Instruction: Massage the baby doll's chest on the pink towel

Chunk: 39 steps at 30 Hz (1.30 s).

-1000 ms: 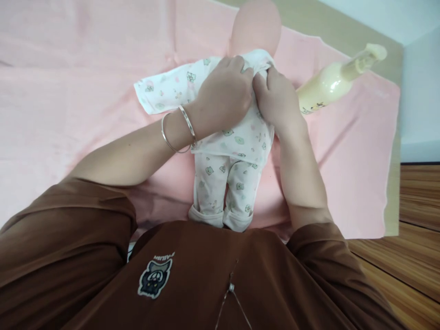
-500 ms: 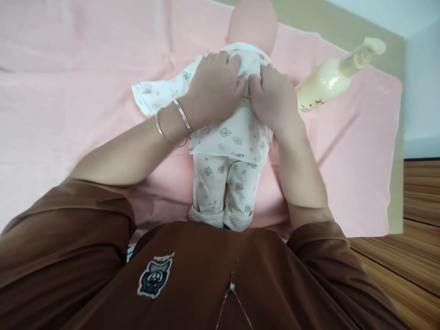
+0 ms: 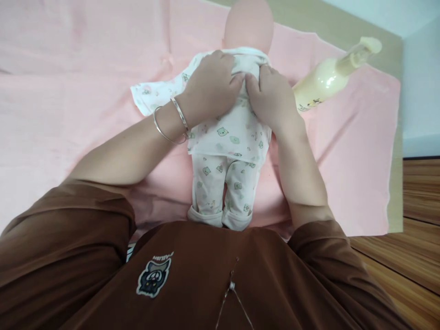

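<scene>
A bald baby doll (image 3: 249,25) lies with its head away from me, dressed in a white printed shirt (image 3: 233,133) and matching trousers (image 3: 209,183). Its face is out of sight. My left hand (image 3: 215,87), below a silver bangle (image 3: 179,113), is curled on the left side of the shirt's upper back. Opposite it, my right hand (image 3: 270,96) is curled on the right side. Both thumbs press close together near the middle, and the cloth is creased between them. The fingertips are partly hidden. One loose sleeve (image 3: 151,95) spreads out to the left.
A pink cloth (image 3: 85,55) covers most of the tabletop (image 3: 299,13) under the doll. Just right of my right hand, a pale yellow pump bottle (image 3: 323,82) stands on the cloth. Wooden flooring (image 3: 421,220) shows beyond the table's right edge.
My hands have shifted slightly left, still on the doll's upper back. More of the shirt's collar shows above them, and the cloth between the thumbs looks more bunched.
</scene>
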{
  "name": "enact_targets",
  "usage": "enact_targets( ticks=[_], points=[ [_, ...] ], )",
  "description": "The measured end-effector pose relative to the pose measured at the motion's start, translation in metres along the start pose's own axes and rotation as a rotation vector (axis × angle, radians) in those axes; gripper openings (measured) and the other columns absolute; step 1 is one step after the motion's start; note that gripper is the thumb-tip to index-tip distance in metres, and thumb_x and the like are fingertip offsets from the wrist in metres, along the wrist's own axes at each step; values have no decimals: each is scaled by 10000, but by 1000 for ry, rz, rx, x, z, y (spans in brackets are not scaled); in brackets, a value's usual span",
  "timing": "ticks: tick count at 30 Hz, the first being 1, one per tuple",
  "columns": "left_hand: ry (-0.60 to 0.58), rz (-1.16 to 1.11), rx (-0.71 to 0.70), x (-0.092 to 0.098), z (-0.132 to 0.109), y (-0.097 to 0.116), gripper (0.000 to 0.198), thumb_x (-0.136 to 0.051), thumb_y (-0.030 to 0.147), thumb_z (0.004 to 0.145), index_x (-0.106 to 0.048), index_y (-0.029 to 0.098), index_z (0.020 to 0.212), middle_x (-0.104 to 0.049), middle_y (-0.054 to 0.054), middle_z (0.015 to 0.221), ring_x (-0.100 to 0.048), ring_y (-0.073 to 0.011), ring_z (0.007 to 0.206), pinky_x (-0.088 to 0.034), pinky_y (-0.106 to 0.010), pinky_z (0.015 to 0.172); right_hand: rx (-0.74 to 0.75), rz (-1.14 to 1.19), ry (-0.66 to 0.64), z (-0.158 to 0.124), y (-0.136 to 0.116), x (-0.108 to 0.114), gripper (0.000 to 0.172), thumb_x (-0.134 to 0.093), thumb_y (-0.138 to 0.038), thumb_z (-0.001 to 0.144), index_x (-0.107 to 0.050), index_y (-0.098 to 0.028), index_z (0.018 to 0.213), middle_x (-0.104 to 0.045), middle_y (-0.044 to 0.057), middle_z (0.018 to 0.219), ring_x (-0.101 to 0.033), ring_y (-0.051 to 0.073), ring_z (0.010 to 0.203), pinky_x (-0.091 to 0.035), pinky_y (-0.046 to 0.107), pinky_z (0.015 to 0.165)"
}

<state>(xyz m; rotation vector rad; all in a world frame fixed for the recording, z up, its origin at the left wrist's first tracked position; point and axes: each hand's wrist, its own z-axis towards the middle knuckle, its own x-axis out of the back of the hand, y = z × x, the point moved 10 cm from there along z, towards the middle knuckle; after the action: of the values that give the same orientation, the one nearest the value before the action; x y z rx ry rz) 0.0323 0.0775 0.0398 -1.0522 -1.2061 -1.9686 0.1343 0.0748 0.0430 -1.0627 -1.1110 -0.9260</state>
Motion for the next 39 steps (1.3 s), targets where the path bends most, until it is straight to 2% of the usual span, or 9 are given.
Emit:
enact_targets(
  ticks=[4, 10, 15, 18, 22, 27, 32, 35, 39],
  points=[
    [-26, -9, 107, -7, 6, -20, 241, -337, 359, 944, -499, 190, 1004, -519, -100, 951, -407, -231, 817, -305, -352, 730, 41, -60, 53, -11, -18, 9, 284, -258, -350, 930, -493, -235, 1042, -560, 107, 1041, -492, 300, 989, -410, 431, 854],
    [-56, 31, 113, -11, 8, -24, 239, -342, 353, 937, -517, 191, 949, -507, -85, 919, -375, -212, 784, -290, -342, 718, 77, -138, 112, -24, -37, 16, 256, -256, -282, 912, -494, -216, 977, -564, 114, 998, -484, 298, 955, -423, 412, 813],
    [-42, 97, 30, -6, 4, -9, 227, -327, 303, 957, -522, 191, 991, -512, -82, 959, -409, -223, 855, -313, -355, 798, -7, -43, 70, -12, -16, 10, 217, -280, -274, 893, -483, -263, 816, -583, 66, 944, -528, 269, 891, -443, 379, 724],
    [4, 167, -93, 2, -4, 14, 193, -367, 222, 928, -525, 193, 1035, -509, -89, 1034, -438, -243, 930, -339, -360, 821, -54, 37, 48, 1, 7, -2, 222, -274, -348, 913, -490, -300, 927, -590, 38, 1030, -533, 261, 943, -440, 387, 772],
    [41, 156, -172, 10, -13, 32, 219, -412, 140, 870, -536, 197, 1040, -498, -99, 1068, -451, -265, 961, -354, -371, 831, -91, 95, 18, 10, 23, -13, 357, -211, -427, 941, -455, -238, 1120, -577, 72, 1114, -532, 281, 981, -441, 436, 816],
    [-5, 7, 13, -1, 1, -1, 131, -419, 229, 904, -526, 190, 968, -511, -97, 964, -440, -246, 891, -336, -360, 787, -11, -12, 39, -5, -5, 0, 353, -239, -380, 939, -486, -186, 1100, -569, 119, 1066, -508, 309, 979, -412, 456, 858],
    [-27, 13, 146, -12, 10, -29, 274, -350, 405, 943, -533, 201, 940, -513, -82, 915, -398, -218, 816, -312, -351, 724, 61, -151, 144, -20, -31, 17, 267, -273, -281, 917, -508, -223, 1029, -574, 99, 990, -503, 280, 942, -425, 394, 818],
    [-29, 63, 111, -10, 7, -22, 296, -327, 398, 950, -544, 197, 969, -525, -95, 931, -418, -233, 833, -329, -363, 747, 45, -86, 100, -12, -22, 11, 268, -284, -272, 905, -527, -196, 988, -590, 98, 956, -524, 286, 901, -441, 402, 769],
    [-1, 169, -22, 2, -5, 7, 327, -312, 329, 960, -503, 158, 1163, -516, -121, 1065, -445, -271, 942, -346, -391, 839, -30, 127, 38, 4, 6, -3, 362, -274, -429, 929, -482, -205, 1122, -582, 92, 1057, -527, 299, 974, -430, 455, 822]
  ],
)
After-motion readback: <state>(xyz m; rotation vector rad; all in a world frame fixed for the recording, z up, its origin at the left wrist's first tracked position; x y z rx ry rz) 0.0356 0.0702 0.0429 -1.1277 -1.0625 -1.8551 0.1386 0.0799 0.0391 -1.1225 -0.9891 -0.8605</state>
